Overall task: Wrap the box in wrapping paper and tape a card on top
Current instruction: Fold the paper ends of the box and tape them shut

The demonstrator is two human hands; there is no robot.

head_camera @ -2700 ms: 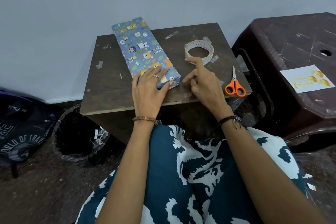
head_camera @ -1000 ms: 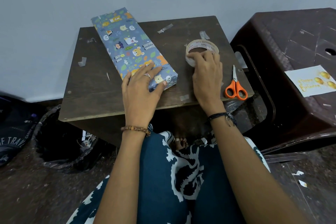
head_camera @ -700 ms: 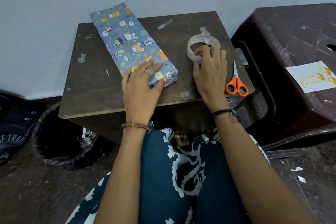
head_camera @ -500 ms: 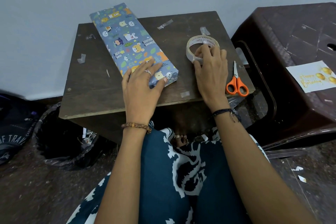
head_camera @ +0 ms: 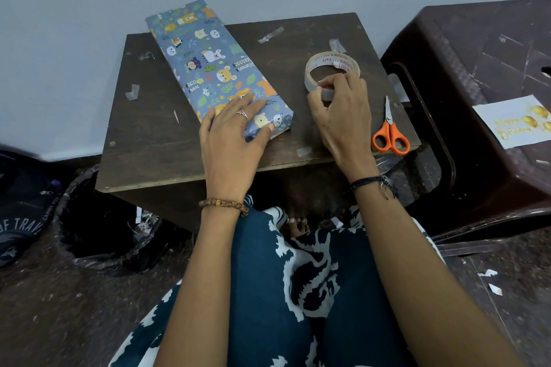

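A long box wrapped in blue animal-print paper [head_camera: 208, 65] lies diagonally on the small dark wooden table [head_camera: 149, 134], its far end against the wall. My left hand [head_camera: 235, 134] rests flat on the box's near end, fingers spread. To its right stands a roll of clear tape [head_camera: 331, 64]. My right hand [head_camera: 340, 110] is at the roll's near side, thumb and fingers pinching the tape's loose end. A white birthday card with gold balloons [head_camera: 515, 122] lies on the brown plastic stool [head_camera: 477, 48] at the right.
Orange-handled scissors [head_camera: 389, 134] lie near the table's right front corner. Small tape scraps stick to the tabletop. A black-lined bin [head_camera: 98, 226] stands on the floor at the left beside a dark bag [head_camera: 21, 211]. Paper bits lie on the floor at right.
My right hand came from beside the box's end to the tape roll and now pinches its loose end, peeled a little off the roll. The left hand stays on the box.
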